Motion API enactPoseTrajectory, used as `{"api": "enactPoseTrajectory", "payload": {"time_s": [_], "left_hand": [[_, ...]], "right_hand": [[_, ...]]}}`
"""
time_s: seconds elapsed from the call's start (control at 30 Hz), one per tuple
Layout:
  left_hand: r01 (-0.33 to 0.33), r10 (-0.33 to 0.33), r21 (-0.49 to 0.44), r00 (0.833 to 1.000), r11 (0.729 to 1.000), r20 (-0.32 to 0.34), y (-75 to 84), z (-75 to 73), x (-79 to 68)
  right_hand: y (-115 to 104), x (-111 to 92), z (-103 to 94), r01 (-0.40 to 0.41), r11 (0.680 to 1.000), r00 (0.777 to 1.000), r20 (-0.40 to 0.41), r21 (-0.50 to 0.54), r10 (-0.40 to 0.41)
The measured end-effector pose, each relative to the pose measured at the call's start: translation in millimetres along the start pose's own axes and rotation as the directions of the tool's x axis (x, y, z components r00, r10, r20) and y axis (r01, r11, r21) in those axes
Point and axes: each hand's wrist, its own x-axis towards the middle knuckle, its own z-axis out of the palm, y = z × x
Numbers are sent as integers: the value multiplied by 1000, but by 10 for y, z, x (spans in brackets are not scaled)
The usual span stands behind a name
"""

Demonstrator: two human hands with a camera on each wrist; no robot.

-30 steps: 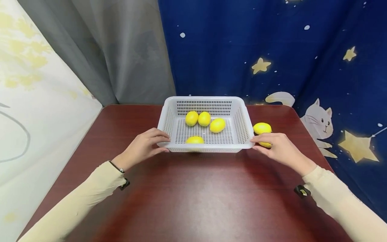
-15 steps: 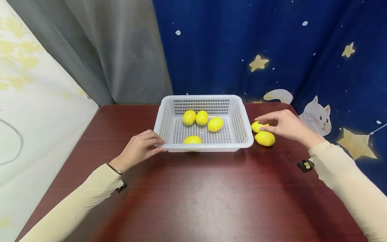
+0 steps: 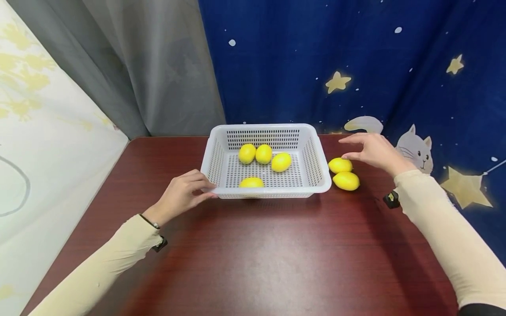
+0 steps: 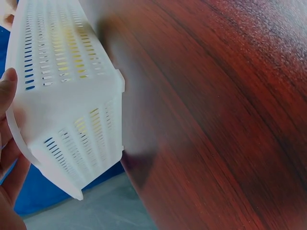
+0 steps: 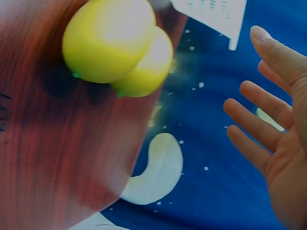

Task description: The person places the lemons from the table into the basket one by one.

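A white perforated plastic basket (image 3: 262,191) stands toward the back of the table, with several lemons (image 3: 281,162) inside. My left hand (image 3: 178,195) grips the rim at its near left corner, thumb and fingers on either side, as the left wrist view also shows. Outside the basket, to its right, lie two more lemons, a front lemon (image 3: 346,181) and a back lemon (image 3: 340,165), side by side. Over them hovers my right hand (image 3: 373,150), fingers spread and holding nothing; in the right wrist view the fingers (image 5: 254,120) are apart from both lemons.
The dark red wooden table (image 3: 253,254) ends just behind the basket. A blue starry curtain (image 3: 276,66) and a grey curtain (image 3: 170,66) hang behind it, and a white patterned cloth (image 3: 47,153) hangs on the left.
My right hand has let go of the basket's near right corner and moved right and back, above the two loose lemons. The left hand keeps its hold on the rim.
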Motion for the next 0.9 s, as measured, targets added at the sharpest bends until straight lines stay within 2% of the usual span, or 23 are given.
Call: {"api": "enactPoseTrajectory", "payload": {"time_s": [0.1, 0.27, 0.43, 0.9], "left_hand": [[10, -10, -1, 1000, 1000, 3, -1, 9, -6], [35, -35, -6, 999, 999, 16, -9, 18, -21], [47, -46, -19, 999, 999, 17, -11, 22, -29], [54, -53, -25, 998, 998, 25, -9, 31, -16]], "right_hand": [[48, 38, 81, -1, 1000, 1000, 12, -13, 1], [141, 75, 216, -45, 999, 997, 61, -14, 46], [255, 91, 331, -69, 998, 994, 87, 14, 68], [378, 129, 515, -101, 993, 989, 114, 53, 95]]}}
